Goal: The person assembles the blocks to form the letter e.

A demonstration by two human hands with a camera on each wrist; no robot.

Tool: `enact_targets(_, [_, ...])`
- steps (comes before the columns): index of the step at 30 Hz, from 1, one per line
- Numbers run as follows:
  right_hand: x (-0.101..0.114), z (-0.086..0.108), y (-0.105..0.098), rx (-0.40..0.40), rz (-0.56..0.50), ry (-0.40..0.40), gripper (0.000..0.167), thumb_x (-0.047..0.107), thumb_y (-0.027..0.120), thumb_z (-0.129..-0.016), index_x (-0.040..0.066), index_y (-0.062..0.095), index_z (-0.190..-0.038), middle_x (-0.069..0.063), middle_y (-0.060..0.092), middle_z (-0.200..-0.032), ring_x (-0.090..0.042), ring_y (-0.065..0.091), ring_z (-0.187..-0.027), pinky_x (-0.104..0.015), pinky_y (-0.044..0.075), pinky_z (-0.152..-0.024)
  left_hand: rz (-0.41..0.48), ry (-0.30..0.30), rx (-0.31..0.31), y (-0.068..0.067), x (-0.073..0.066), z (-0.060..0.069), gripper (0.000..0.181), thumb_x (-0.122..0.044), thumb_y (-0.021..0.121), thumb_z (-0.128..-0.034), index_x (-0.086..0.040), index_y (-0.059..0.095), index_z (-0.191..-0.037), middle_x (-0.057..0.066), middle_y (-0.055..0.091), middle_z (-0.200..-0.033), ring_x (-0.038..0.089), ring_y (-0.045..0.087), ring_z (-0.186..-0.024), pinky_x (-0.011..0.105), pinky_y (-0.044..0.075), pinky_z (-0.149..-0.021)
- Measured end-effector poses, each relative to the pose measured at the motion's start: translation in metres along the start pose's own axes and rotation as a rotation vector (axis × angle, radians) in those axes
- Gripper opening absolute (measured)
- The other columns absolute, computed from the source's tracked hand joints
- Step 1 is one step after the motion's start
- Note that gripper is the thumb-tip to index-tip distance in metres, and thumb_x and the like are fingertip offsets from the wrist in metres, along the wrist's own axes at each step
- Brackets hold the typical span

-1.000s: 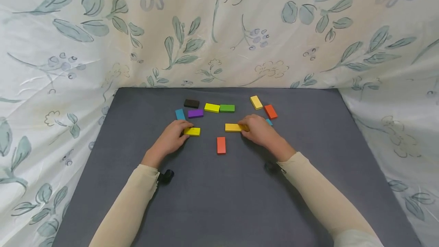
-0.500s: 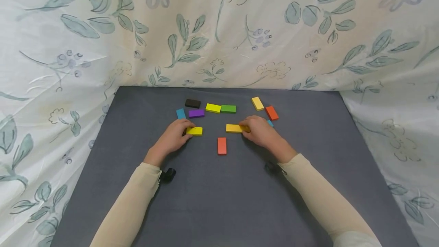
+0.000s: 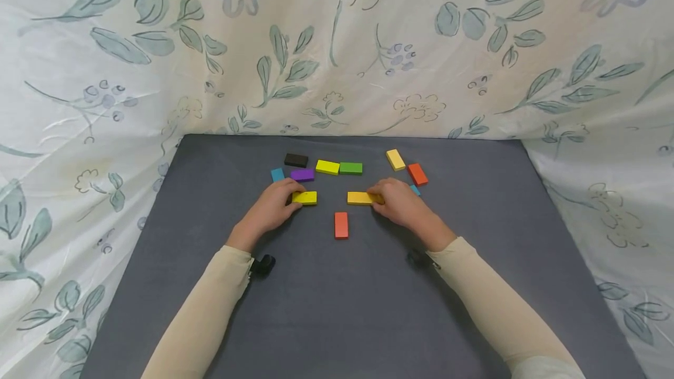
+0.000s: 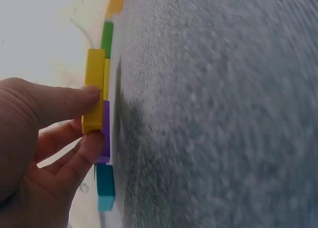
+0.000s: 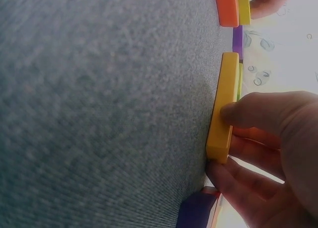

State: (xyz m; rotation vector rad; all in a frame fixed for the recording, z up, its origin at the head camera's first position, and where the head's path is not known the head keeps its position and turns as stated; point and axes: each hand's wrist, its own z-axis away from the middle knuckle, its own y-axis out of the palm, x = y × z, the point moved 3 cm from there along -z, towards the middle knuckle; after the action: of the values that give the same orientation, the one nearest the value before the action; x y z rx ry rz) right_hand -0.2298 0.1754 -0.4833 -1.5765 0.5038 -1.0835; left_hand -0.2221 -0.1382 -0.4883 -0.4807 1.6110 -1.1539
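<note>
- floral cloth [image 3: 368,89]: hangs well beyond the coral block [image 3: 341,226] and down either side
- dark grey counter [image 3: 337,320]: under the coral block
- 2 cream sleeves [image 3: 202,303]: reach in from the near side, 1 on each side of the coral block
- left hand [image 3: 268,206]: left of the coral block, thumb and fingers pinching the bright yellow block [image 3: 306,198], which sits beyond the coral block and to its left
- right hand [image 3: 401,202]: right of the coral block, pinching the amber block [image 3: 360,198], just beyond the coral block and to its right
- farther beyond the coral block, leftward: black block [image 3: 296,160], purple block [image 3: 302,175], blue block [image 3: 277,175]
- almost straight beyond it: 2nd yellow block [image 3: 327,167], end to end with the green block [image 3: 351,168]
- beyond it, rightward: pale yellow block [image 3: 396,159], red block [image 3: 418,174], 2nd blue block [image 3: 415,190], partly hidden
</note>
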Motion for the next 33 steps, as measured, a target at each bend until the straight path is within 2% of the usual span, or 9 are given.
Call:
enact_targets(6, [-0.001,-0.001,0.0,-0.001,0.001,0.005,0.035,0.012,0.08,-0.099,-0.001,0.076,-0.132,-0.014,0.075,-0.125,-0.032,0.067,-0.117,-0.048,0.056,-0.102,0.002,-0.006,0.013,0.002,-0.005,-0.007,0.033,-0.012,0.078,-0.1026,-0.003,0.073,-0.134,0.012,0.069,-0.13,0.03,0.062,-0.118,0.05,0.05,-0.109])
enact_targets(14, [0.0,0.0,0.0,0.007,0.005,0.011,0.036,0.012,0.081,-0.099,-0.001,0.076,-0.132,-0.014,0.075,-0.126,-0.032,0.067,-0.119,-0.048,0.056,-0.103,-0.023,-0.009,0.042,0.005,-0.015,-0.02,0.037,-0.015,0.078,-0.1027,-0.005,0.072,-0.138,0.012,0.067,-0.14,0.033,0.057,-0.134,0.052,0.041,-0.119])
enact_targets(26, [-0.001,0.0,0.002,-0.008,0.008,0.004,0.036,0.012,0.082,-0.098,0.0,0.077,-0.131,-0.014,0.075,-0.124,-0.031,0.067,-0.115,-0.048,0.057,-0.102,0.006,0.03,0.062,0.015,-0.027,-0.027,0.037,-0.013,0.079,-0.1019,-0.003,0.072,-0.137,0.012,0.069,-0.134,0.031,0.06,-0.123,0.047,0.046,-0.115])
enact_targets(33, [-0.002,-0.001,0.002,-0.001,0.012,0.012,0.037,0.013,0.082,-0.097,0.0,0.077,-0.131,-0.013,0.075,-0.124,-0.031,0.067,-0.114,-0.049,0.057,-0.101,-0.007,0.013,0.065,0.019,-0.034,-0.034,0.038,-0.015,0.08,-0.1016,-0.006,0.072,-0.138,0.008,0.069,-0.133,0.027,0.06,-0.12,0.045,0.049,-0.112])
